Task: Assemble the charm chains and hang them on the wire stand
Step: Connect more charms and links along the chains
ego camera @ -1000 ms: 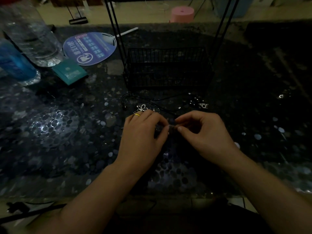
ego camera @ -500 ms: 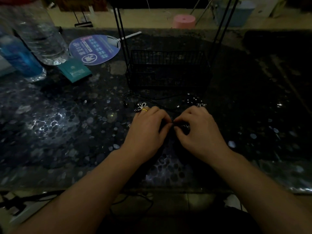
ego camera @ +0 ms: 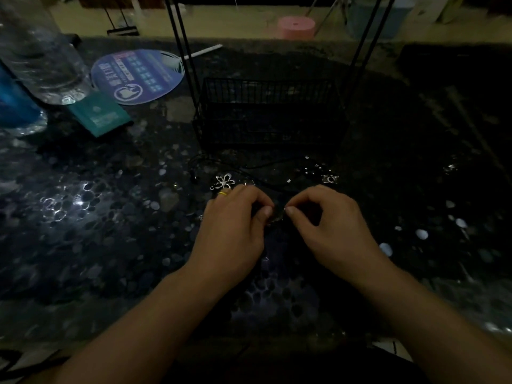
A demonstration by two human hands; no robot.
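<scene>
Dim room; dark pebble-patterned tabletop [ego camera: 83, 217] throws glare. Left hand [ego camera: 235, 228] and right hand [ego camera: 329, 225] sit close together, fingertips curled inward, pinching a small glinting chain piece [ego camera: 277, 218] between them; exact grip too dark to tell. Flower charm [ego camera: 225, 182] lies just beyond the left knuckles, a second charm [ego camera: 329, 178] beyond the right hand, thin cord [ego camera: 266, 169] trailing between. Wire stand [ego camera: 271, 115] further ahead, nothing visibly hung on it. Risk: poor light and a tiny link — the piece could slip, vanishing against the speckled surface.
</scene>
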